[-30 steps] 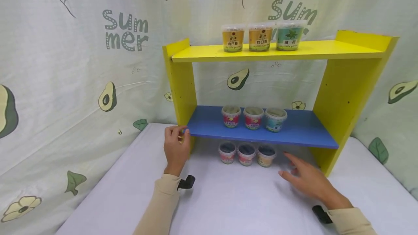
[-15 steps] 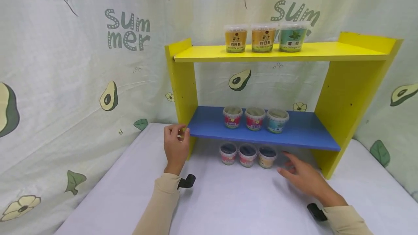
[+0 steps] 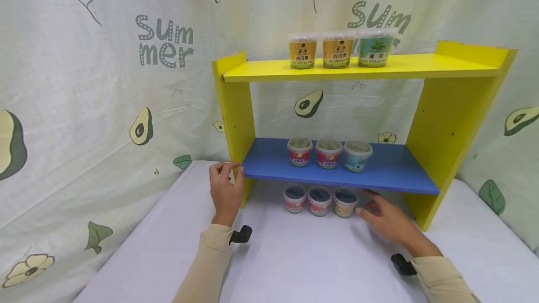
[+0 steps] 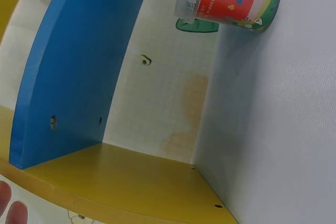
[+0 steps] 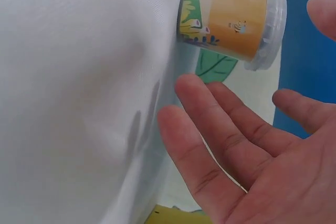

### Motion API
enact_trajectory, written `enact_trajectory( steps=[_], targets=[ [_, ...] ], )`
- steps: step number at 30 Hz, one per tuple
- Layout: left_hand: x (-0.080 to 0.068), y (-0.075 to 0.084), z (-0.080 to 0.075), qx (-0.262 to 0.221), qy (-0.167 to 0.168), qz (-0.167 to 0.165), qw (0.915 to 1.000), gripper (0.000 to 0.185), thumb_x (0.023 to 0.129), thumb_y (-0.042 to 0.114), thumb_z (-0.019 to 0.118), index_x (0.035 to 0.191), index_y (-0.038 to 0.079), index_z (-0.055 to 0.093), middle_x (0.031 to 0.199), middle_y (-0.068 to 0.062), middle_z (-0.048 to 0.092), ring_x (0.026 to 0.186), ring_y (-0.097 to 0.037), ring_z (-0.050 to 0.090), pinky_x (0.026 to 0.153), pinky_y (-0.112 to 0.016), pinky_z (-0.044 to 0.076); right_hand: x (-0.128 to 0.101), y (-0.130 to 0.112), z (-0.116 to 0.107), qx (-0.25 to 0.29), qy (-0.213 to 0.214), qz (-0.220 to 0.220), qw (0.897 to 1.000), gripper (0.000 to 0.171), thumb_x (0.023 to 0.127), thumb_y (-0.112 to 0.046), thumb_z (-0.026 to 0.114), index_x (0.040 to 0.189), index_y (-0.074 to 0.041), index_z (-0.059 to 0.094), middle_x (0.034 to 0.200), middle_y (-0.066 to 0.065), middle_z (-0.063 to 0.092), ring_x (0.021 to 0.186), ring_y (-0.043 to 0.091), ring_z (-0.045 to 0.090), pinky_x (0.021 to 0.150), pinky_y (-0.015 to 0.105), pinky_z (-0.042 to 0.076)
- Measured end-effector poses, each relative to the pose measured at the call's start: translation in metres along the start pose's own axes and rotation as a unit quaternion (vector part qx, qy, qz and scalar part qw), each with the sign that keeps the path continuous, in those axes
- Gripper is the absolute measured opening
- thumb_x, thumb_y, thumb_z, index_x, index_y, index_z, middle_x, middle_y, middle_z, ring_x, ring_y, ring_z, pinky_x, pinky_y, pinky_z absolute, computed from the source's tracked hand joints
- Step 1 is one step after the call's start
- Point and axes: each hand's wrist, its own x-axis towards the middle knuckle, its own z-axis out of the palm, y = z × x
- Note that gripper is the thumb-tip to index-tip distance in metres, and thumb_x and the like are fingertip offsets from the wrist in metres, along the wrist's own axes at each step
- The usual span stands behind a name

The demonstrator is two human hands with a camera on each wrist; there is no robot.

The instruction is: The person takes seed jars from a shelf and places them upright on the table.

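Hands: left [image 3: 226, 191] on shelf [image 3: 337, 179], right [image 3: 385, 221] nr 3 bottom cups [image 3: 319, 201].

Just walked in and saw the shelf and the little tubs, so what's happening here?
A person steadies a yellow shelf unit: the left hand grips its left upright by the blue shelf. The right hand, fingers spread and holding nothing, is beside the yellow tub, the rightmost of three under the blue shelf. Three more tubs stand on each shelf above.
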Motion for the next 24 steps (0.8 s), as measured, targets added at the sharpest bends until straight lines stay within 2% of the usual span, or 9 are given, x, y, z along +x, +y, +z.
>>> enact_trajectory(
  steps=[5, 14, 20, 24],
  targets=[
    [0.001, -0.004, 0.003, 0.006, -0.025, -0.008, 0.9996, 0.018, 0.092, 0.022, 0.074, 0.106, 0.01, 0.076, 0.118, -0.014, 0.051, 0.113, -0.029, 0.051, 0.087, -0.043, 0.051, 0.005, -0.002, 0.001, 0.021, 0.002, -0.015, 1.0, 0.081, 0.098, -0.045, 0.062, 0.152, 0.006, 0.031, 0.122, 0.026, 0.062, 0.105, 0.039, 0.064, 0.086, 0.054, 0.052],
    [0.0, -0.001, 0.02, 0.015, -0.102, -0.055, 0.9931, 0.03, 0.098, 0.038, 0.065, 0.117, 0.017, 0.075, 0.126, -0.014, 0.051, 0.117, -0.03, 0.051, 0.096, -0.047, 0.046, 0.012, 0.0, 0.001, 0.054, 0.003, -0.016, 0.998, 0.082, 0.095, -0.04, 0.069, 0.152, 0.005, 0.031, 0.124, 0.026, 0.06, 0.105, 0.036, 0.063, 0.086, 0.051, 0.053],
    [-0.003, -0.002, 0.023, 0.02, -0.087, -0.073, 0.9933, 0.026, 0.098, 0.032, 0.063, 0.115, 0.017, 0.076, 0.121, -0.017, 0.056, 0.111, -0.035, 0.055, 0.092, -0.051, 0.046, 0.018, -0.003, 0.009, 0.08, -0.015, -0.012, 0.997, 0.089, 0.09, -0.042, 0.074, 0.153, 0.003, 0.03, 0.122, 0.023, 0.061, 0.106, 0.034, 0.063, 0.084, 0.046, 0.055],
    [-0.007, -0.003, 0.026, 0.022, -0.095, -0.086, 0.9915, 0.028, 0.1, 0.031, 0.06, 0.121, 0.017, 0.074, 0.124, -0.016, 0.059, 0.11, -0.035, 0.059, 0.091, -0.052, 0.047, 0.016, -0.004, 0.013, 0.093, -0.019, -0.001, 0.996, 0.091, 0.089, -0.044, 0.075, 0.153, 0.003, 0.029, 0.123, 0.021, 0.06, 0.107, 0.033, 0.06, 0.084, 0.045, 0.055]
  ],
)
